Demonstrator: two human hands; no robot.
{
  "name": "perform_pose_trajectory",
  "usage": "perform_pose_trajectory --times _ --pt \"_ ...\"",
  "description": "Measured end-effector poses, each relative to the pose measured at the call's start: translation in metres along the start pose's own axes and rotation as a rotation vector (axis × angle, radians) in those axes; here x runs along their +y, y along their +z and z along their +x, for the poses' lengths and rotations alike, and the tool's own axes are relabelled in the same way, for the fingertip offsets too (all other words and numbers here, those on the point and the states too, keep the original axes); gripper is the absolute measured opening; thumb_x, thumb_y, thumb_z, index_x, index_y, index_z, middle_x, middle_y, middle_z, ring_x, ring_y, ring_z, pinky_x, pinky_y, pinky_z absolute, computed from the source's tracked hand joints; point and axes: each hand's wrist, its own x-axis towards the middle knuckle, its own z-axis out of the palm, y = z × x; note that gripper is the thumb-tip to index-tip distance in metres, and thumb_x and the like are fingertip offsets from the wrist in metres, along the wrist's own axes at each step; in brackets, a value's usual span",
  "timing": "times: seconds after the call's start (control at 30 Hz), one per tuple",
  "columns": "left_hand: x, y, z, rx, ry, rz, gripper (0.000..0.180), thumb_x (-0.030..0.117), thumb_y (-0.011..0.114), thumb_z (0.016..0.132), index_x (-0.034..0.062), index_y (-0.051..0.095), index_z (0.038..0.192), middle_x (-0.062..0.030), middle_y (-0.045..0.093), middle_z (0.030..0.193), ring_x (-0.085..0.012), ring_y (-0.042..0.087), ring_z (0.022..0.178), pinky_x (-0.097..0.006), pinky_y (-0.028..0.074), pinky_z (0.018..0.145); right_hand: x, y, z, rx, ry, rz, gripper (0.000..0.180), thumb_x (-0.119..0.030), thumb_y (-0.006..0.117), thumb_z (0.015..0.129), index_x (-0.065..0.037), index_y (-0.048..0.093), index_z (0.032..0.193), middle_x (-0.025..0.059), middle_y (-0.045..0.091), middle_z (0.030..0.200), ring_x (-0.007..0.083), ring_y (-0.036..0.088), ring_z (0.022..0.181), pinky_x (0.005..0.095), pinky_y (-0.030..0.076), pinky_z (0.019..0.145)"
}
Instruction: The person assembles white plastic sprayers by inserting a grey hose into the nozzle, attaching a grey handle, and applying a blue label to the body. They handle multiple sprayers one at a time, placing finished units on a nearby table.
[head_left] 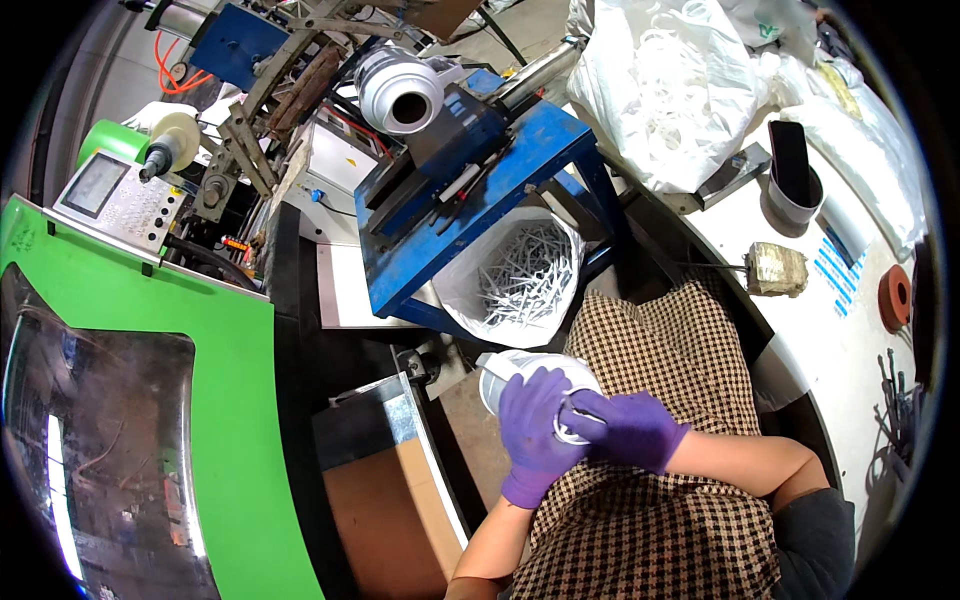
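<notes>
Over my lap I hold a white plastic pipe fitting (496, 392) with a wide round body and a side stub. My left hand (540, 428), in a purple glove, is wrapped over its near side. The purple-gloved right hand (636, 428) has its fingers bent at the fitting's round white rim (574, 437), closed on the edge. Whether a smaller part sits between those fingers is hidden. A similar grey-white fitting (385, 85) rests on the blue metal stand (430, 255) ahead.
Under the stand, a white bag (462, 300) holds thin white plastic offcuts. To the left stands a green machine (235, 400) with a control panel (120, 200). On the right-hand white table (840, 350) are a bag of white rings (670, 90), a phone (791, 160) and a tape roll (895, 297).
</notes>
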Motion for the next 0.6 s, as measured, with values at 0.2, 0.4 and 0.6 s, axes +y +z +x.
perform_pose_trajectory --times 0.2,0.4,0.6 --pt "0.008 0.02 -0.01 -0.045 0.042 -0.007 0.037 0.023 0.074 0.081 0.0085 0.068 0.115 -0.0088 0.071 0.118 -0.0326 0.066 0.116 -0.052 0.041 0.109 0.027 0.025 -0.006 -0.148 0.078 -0.053 0.013 -0.023 0.065 0.09 -0.016 0.07 0.1 0.0105 0.072 0.093 0.0303 0.072 0.073 0.0423 0.059 0.061" --pt "-0.006 0.029 0.006 -0.038 0.08 -0.021 0.045 0.034 0.072 0.082 0.009 0.068 0.118 -0.0097 0.07 0.122 -0.0326 0.063 0.121 -0.053 0.037 0.113 -0.015 -0.013 -0.01 -0.034 0.308 -0.094 0.037 -0.025 0.068 0.089 -0.01 0.061 0.122 0.0146 0.072 0.099 0.0331 0.073 0.076 0.0423 0.059 0.066" --pt "-0.001 0.047 0.006 -0.161 0.211 0.068 0.047 0.025 0.073 0.079 0.0212 0.069 0.126 -0.0003 0.066 0.133 -0.0238 0.055 0.134 -0.052 0.032 0.118 0.061 0.059 -0.02 -0.025 0.043 0.254 0.057 -0.036 0.069 0.091 -0.003 0.054 0.134 0.0189 0.071 0.11 0.0346 0.072 0.086 0.0409 0.058 0.072"
